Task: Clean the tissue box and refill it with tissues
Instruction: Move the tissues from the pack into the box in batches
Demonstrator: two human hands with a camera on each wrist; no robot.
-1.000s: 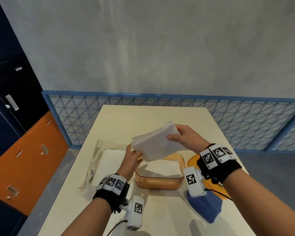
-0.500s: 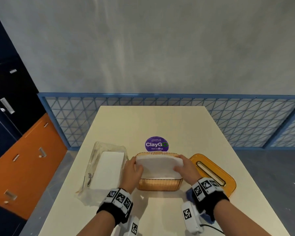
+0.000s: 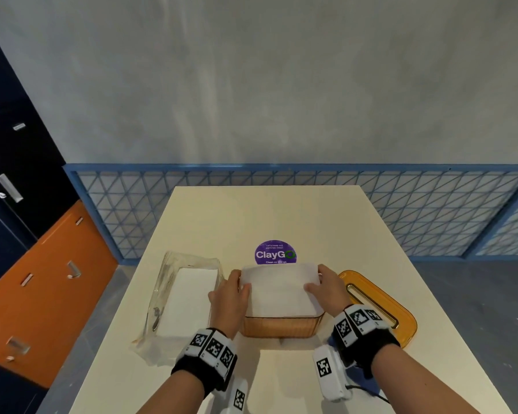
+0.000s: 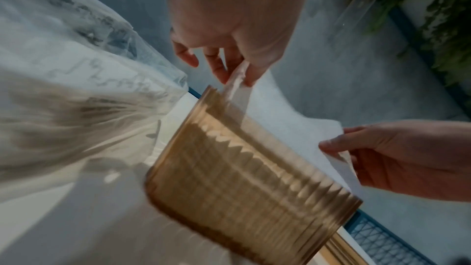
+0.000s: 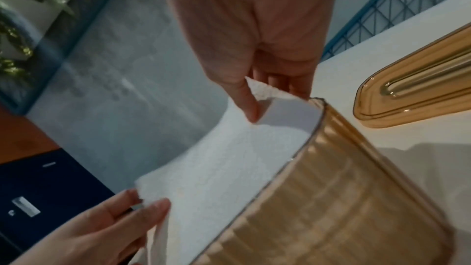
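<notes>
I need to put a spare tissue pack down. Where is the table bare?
The table's far half beyond the purple sticker is bare. The near row is crowded: plastic wrapper, tissue box, lid.

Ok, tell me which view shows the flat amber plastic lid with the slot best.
Head view: the flat amber plastic lid lies whole on the cream table, slot visible. Right wrist shows one end; left wrist only a blurred sliver.
</notes>
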